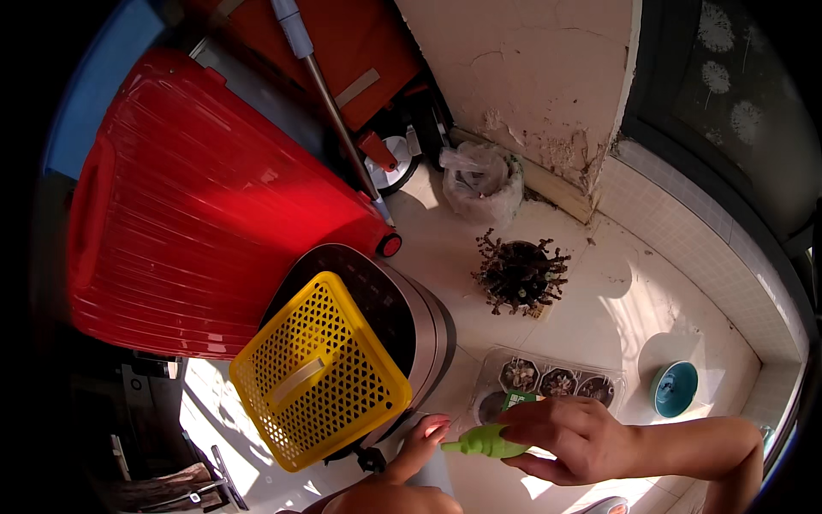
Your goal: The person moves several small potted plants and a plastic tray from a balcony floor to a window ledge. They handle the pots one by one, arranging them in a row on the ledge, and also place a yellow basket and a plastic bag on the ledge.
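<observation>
My right hand (pixel 568 440) grips a light green squeeze bulb (pixel 485 442) whose narrow nozzle points left. Beside the bulb's tip is my left hand (pixel 425 443), with loosely bent fingers slightly apart and nothing seen in it. A clear plastic tray (pixel 483 369) lies just beyond my right hand and is partly hidden by it. Small succulents (pixel 519 374) in dark soil fill several of its round cups. Among the cups rests a green packet (pixel 519 398) bearing writing.
Right of the tray stands a teal bowl (pixel 674 389). Farther off are a potted succulent with dark stems (pixel 521 273) and a plastic-lined bin (pixel 483 180). A yellow perforated basket lid (pixel 321 347) lies on a rounded appliance (pixel 424 340), with a red suitcase (pixel 192 212) behind.
</observation>
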Tool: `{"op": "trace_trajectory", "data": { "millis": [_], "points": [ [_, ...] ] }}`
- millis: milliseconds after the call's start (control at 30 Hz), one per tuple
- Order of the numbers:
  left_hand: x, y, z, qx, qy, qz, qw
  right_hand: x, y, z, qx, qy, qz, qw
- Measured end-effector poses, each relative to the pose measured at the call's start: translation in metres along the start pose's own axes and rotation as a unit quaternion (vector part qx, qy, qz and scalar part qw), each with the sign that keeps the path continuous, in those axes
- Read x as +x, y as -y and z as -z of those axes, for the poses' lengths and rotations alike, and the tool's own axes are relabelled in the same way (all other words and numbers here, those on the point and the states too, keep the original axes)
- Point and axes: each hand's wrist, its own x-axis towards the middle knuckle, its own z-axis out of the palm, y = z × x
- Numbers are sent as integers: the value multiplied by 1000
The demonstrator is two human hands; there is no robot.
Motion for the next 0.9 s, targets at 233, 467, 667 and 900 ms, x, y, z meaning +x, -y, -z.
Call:
{"op": "trace_trajectory", "data": {
  "millis": [233,467,667,900],
  "points": [
    [-29,3,-8,-25,16,41,999,99,0,-131,-52,-16,112,992],
    [-51,-23,-9,-16,42,104,994,135,26,-185,-83,-26,18,996],
    [-99,-58,8,-9,73,155,985,152,13,-178,13,-3,-79,997],
    [-187,-87,50,41,82,201,975,168,26,-165,17,154,-183,971]
  ]
}}
